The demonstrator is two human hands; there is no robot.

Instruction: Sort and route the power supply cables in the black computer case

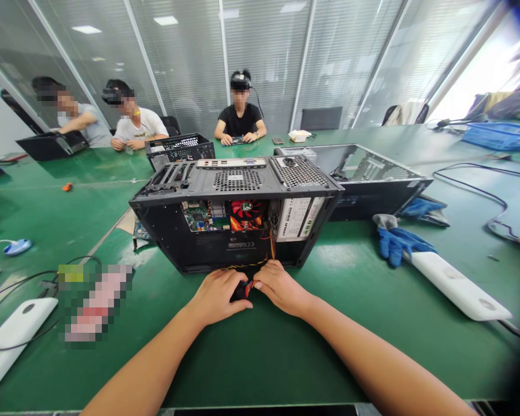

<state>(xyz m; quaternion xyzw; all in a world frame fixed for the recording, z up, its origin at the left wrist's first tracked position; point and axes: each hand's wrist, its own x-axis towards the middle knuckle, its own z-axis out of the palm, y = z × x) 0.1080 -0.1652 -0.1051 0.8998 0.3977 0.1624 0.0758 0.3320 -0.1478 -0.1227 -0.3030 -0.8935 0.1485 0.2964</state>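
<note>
The computer case [169, 237] is standing in the middle of the frame on the green table [242, 358], its rear face turned upward and a broad opening in its side facing the person. The left hand [219, 292], just below it, is curling partly closed around a dark cable bundle [241, 290], while the right hand [281, 289] is pinching red and orange wires [250, 287] beside it between thumb and fingers. The work is looking only partway along, judging by what is exposed: the inside is already showing through the opening, and a loose run of yellow and black cable [242, 266] is trailing along the case's lower edge. Inside, the circuit board [195, 216] is sitting at the left of the opening, the red fan [246, 209] is filling the middle, and the power supply [297, 219] with its pale label is occupying the right, so none of these three is out of the case. The wiring seems to be the unfinished part, since it is hanging outside rather than lying tidily within (whether its far ends are plugged in, the picture is not telling). A second opened case [368, 199] is lying behind, toward the upper right, and a blue glove [392, 245] is resting at the right, unworn.
</note>
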